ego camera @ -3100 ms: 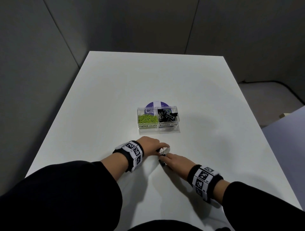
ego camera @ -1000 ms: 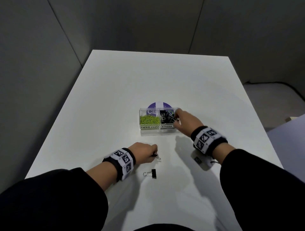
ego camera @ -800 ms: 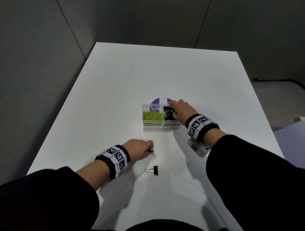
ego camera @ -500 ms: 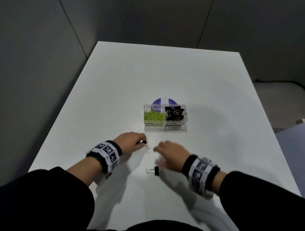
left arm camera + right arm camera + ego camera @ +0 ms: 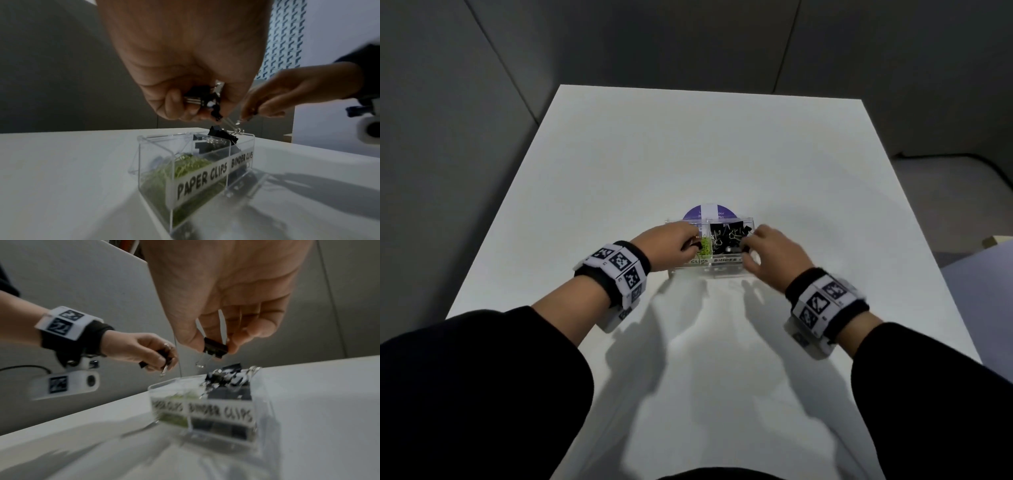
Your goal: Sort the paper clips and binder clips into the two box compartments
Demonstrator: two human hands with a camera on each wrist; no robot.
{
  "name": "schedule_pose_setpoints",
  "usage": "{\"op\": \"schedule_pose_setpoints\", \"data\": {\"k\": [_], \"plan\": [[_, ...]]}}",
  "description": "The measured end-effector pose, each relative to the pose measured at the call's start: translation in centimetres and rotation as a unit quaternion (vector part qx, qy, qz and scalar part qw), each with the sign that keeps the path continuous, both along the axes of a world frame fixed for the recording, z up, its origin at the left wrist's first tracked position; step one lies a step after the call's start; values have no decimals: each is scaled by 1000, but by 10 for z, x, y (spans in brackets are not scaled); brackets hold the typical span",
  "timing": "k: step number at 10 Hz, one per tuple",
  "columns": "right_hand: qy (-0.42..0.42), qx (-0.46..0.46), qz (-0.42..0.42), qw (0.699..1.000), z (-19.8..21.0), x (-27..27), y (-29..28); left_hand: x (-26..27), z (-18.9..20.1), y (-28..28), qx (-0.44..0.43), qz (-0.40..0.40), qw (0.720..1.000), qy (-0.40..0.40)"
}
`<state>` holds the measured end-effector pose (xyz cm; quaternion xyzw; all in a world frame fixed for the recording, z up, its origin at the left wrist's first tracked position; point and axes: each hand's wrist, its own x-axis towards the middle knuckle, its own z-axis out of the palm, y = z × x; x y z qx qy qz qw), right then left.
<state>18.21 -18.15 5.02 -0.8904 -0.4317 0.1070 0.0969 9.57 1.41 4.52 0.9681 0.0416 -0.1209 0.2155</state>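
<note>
A clear two-compartment box (image 5: 710,270) (image 5: 197,178) (image 5: 222,412) stands mid-table, labelled PAPER CLIPS on the left and BINDER CLIPS on the right. Green paper clips (image 5: 704,247) (image 5: 185,165) fill the left compartment, black binder clips (image 5: 727,236) (image 5: 228,376) heap in the right. My left hand (image 5: 671,246) (image 5: 197,104) hovers over the box and grips black binder clips (image 5: 205,99) in curled fingers. My right hand (image 5: 767,253) (image 5: 216,348) pinches one black binder clip (image 5: 215,347) between thumb and fingers just above the right compartment.
The white table (image 5: 688,154) carries a purple round label (image 5: 709,214) just behind the box. Grey partition walls (image 5: 482,102) close in the left and back. Another grey surface (image 5: 983,281) lies past the right table edge.
Both hands have moved forward from the near table to above the box. The binder clip that lay on the table near my right hand is gone from there; my right hand now pinches one.
</note>
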Motion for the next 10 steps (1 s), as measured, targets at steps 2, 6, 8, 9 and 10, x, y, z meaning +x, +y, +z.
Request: {"op": "schedule_pose_setpoints", "data": {"k": [2,6,8,9,10], "plan": [[-43,-74,-16,996,0,28,24,34,1,-8,-18,-22,999,-30],[-1,61,-67,996,-3,28,-34,62,-24,-39,4,-48,993,-104],[30,41,-94,994,10,-37,-143,57,-34,-43,32,-79,991,-104],[96,-4,-150,984,6,-69,-193,45,-33,-43,40,-88,988,-119],[120,-3,-203,972,2,-98,-234,34,-9,-41,27,-70,980,-182]]}}
